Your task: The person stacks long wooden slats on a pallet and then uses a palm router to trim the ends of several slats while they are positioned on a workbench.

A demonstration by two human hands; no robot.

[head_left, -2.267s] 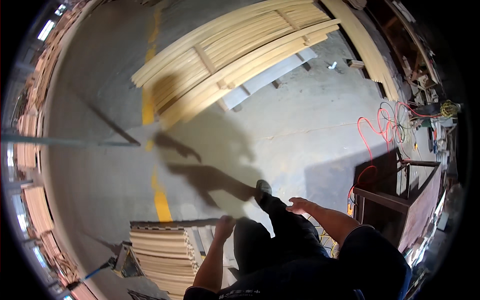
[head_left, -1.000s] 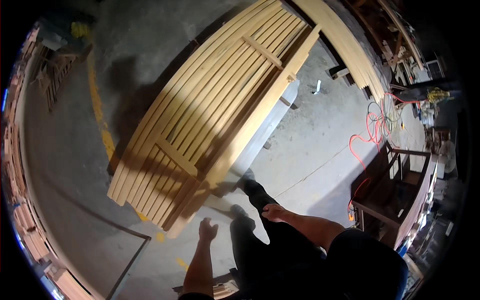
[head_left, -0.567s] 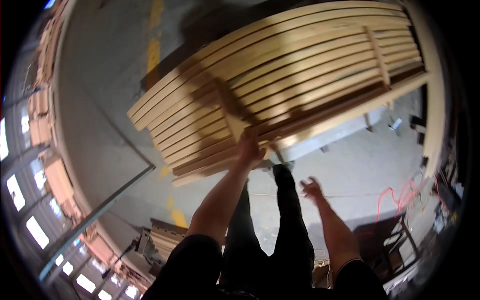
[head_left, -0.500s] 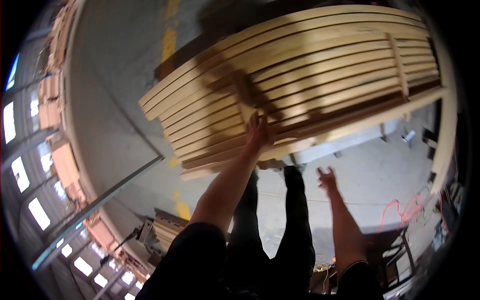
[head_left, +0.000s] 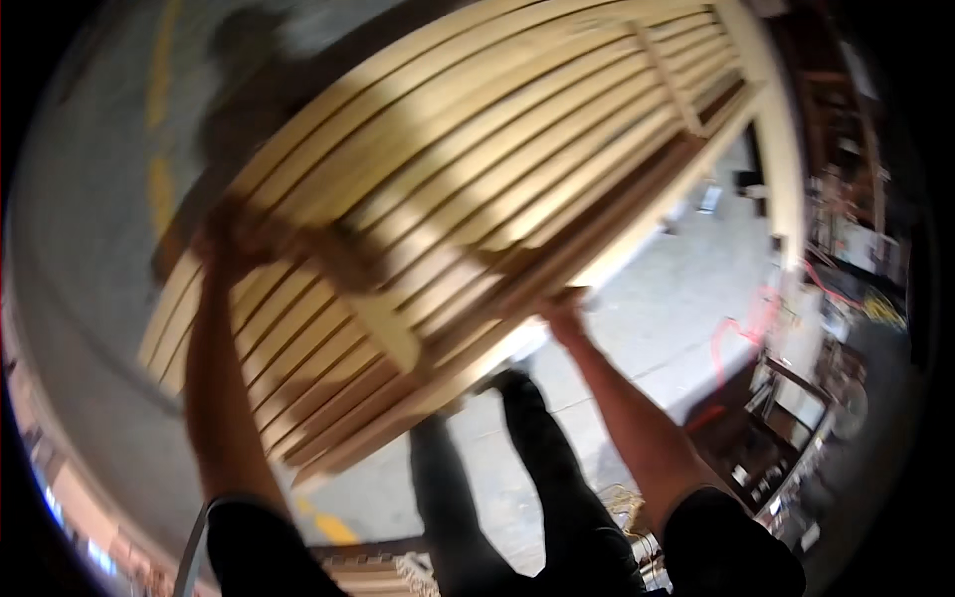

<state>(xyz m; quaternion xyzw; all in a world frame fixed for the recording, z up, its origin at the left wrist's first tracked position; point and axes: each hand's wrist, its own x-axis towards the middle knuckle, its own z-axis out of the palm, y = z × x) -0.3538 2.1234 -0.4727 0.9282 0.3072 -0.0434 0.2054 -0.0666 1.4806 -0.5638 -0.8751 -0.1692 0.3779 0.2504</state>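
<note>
A broad bundle of pale wooden slats [head_left: 477, 129] lies in front of me, crossed by short battens [head_left: 662, 75] and edged on the near side by long rails. My left hand [head_left: 229, 239] reaches onto the slats at the far left, beside the shaded batten; its fingers are smeared by motion. My right hand [head_left: 560, 313] is at the near rail, touching or very close to it, with its finger shape blurred. The slats cast shade over part of the floor, and my dark-clad legs stand just below the bundle's edge.
Long pale boards [head_left: 781, 219] run along the right. Red hoses [head_left: 746, 338] lie on the concrete floor [head_left: 657, 318] near a dark metal frame [head_left: 791, 398]. A yellow floor line [head_left: 159, 189] is at left. More stacked timber [head_left: 368, 567] sits behind me.
I have stepped up to the slat bundle. My left hand has moved leftward and farther across it; my right hand has come from open air to the near rail. The view has turned.
</note>
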